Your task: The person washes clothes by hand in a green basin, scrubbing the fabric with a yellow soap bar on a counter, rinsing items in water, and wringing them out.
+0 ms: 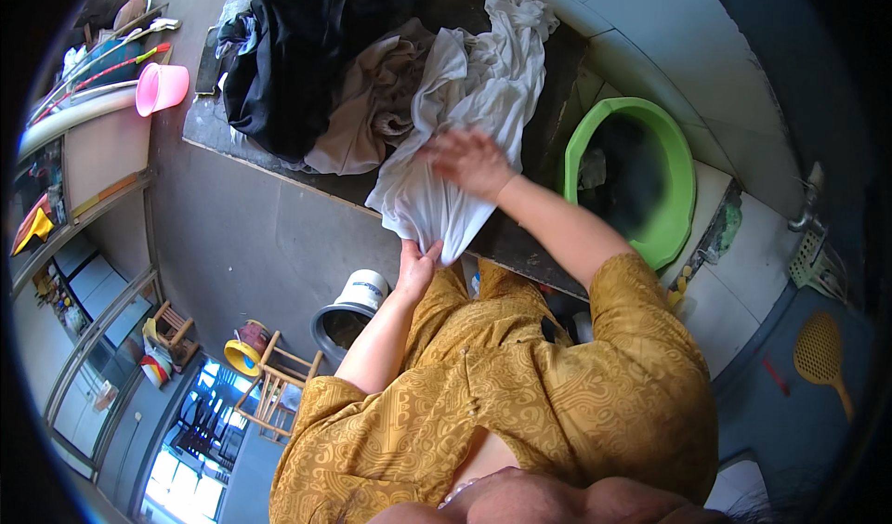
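A wrinkled white garment (481,85) lies stretched along the dark slab (557,245), with its near end at the slab's front edge. My left hand (417,267) pinches that near end between thumb and fingers. Slightly blurred, my right hand (470,162) is spread over the middle of the white cloth; whether its palm touches the fabric I cannot tell. Beside the white garment, to the left, are a bunched beige garment (369,99) and a black garment (286,71).
A green plastic basin (686,196) with dark contents stands right of the slab, near a wall tap (810,200). Below on the left are a grey bucket (324,329), a white tub (366,288) and a bamboo chair (275,384). A pink bucket (164,88) sits far left.
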The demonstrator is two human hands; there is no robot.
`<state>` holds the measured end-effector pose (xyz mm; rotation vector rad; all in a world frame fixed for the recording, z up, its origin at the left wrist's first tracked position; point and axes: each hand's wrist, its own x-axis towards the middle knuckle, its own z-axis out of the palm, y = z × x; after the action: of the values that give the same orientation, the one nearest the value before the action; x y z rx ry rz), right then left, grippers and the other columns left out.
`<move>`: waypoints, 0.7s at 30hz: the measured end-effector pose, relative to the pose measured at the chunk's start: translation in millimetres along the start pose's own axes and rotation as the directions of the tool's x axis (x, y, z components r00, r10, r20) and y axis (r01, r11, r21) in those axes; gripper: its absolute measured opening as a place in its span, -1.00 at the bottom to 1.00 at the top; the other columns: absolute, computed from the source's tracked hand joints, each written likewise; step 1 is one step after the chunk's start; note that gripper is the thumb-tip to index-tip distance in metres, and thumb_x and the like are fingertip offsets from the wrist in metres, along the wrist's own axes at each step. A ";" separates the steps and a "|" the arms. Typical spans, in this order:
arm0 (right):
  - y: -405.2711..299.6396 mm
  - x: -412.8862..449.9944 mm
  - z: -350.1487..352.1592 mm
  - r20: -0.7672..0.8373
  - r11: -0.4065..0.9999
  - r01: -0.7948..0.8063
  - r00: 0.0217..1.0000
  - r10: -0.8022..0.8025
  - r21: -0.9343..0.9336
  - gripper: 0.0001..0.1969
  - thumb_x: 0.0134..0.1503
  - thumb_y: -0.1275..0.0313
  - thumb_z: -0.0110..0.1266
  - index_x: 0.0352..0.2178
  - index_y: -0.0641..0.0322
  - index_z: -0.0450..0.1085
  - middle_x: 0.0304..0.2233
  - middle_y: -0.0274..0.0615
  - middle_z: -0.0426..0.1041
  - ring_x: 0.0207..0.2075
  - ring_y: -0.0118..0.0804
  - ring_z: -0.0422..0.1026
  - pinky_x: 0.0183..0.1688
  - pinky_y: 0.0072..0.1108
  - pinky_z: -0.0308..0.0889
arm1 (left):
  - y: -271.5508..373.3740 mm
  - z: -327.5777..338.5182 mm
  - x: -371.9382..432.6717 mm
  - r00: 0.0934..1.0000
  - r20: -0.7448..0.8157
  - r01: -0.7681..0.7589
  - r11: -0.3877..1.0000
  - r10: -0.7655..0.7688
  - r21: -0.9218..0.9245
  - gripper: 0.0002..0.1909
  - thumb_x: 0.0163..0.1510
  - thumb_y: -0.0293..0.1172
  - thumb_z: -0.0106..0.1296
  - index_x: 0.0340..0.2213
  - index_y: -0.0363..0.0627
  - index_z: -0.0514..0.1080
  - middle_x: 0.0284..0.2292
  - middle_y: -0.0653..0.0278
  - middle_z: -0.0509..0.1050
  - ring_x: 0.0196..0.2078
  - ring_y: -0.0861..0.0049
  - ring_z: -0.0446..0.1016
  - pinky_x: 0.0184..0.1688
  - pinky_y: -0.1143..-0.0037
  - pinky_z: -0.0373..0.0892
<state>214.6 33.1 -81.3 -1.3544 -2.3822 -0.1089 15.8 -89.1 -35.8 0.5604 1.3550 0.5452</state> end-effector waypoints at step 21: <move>115.5 132.6 -89.6 0.651 -0.409 -0.514 0.497 0.574 0.754 -0.89 0.14 0.26 0.12 -0.39 -0.05 0.37 -0.53 -0.52 0.32 -0.59 -0.65 0.21 -0.56 -0.75 0.13 | 96.6 -30.2 -12.2 0.881 0.466 0.466 0.026 0.078 -0.884 -0.46 0.07 -0.22 0.07 0.00 -0.31 0.28 0.05 -0.02 0.35 0.08 0.16 0.35 0.01 0.18 0.39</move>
<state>278.4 178.2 36.2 -1.3590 -0.5922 1.5691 -19.6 -22.7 33.0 -0.7428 0.3122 0.9298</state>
